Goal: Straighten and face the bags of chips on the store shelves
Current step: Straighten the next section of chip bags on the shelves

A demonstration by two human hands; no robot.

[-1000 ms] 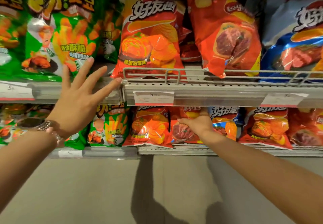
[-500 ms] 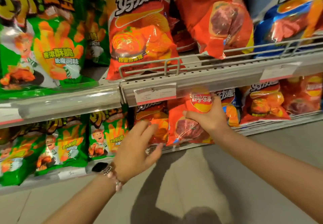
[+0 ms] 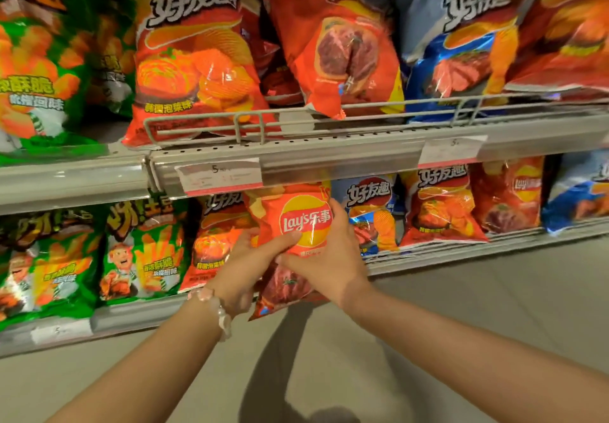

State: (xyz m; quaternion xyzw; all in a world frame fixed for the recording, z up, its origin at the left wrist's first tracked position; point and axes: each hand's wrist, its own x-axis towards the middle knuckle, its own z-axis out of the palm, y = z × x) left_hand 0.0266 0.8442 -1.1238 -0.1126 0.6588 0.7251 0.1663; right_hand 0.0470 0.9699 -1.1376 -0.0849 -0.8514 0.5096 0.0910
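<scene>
- Head view: small red Lay's bag [image 3: 304, 221] held upright, logo facing out, in front of the lower shelf's front edge [image 3: 445, 254], just under the upper shelf's front edge [image 3: 329, 159].
- Left hand [image 3: 245, 269] gripping the bag's left side, thumb lying across its front below the logo.
- Right hand [image 3: 324, 257] gripping the bag's right side, fingers wrapped up along its right edge.
- Bead bracelet [image 3: 214, 307] on the left wrist.
- Bag's bottom hanging below the lower shelf's front edge, over the floor [image 3: 461, 307].
- Orange kimchi-flavour bag [image 3: 217, 241] just left of it on the lower shelf, blue bag [image 3: 372, 211] just right.
- Large orange bag [image 3: 197, 60] and tilted large red Lay's bag [image 3: 339, 43] behind the wire rail [image 3: 362, 106] at the upper shelf's front edge.
- Price tag [image 3: 219, 177] on that front edge, directly above the held bag.
</scene>
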